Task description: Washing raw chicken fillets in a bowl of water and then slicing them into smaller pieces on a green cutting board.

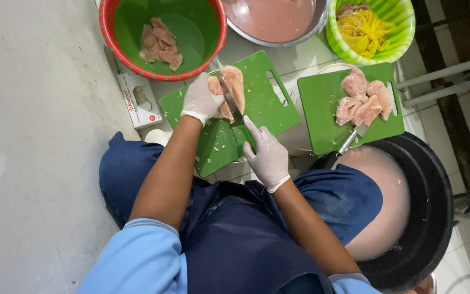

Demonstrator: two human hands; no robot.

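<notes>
A pale tiled floor (300,57) carries everything: a red-rimmed green basin (161,38), a metal bowl (278,22) of pinkish water, a green striped basket (371,30), two green cutting boards (229,120) (349,106), a small white box (140,100) and a black tub (414,212) of cloudy water

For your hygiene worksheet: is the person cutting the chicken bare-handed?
No, both the left hand and right hand wear white gloves.
</notes>
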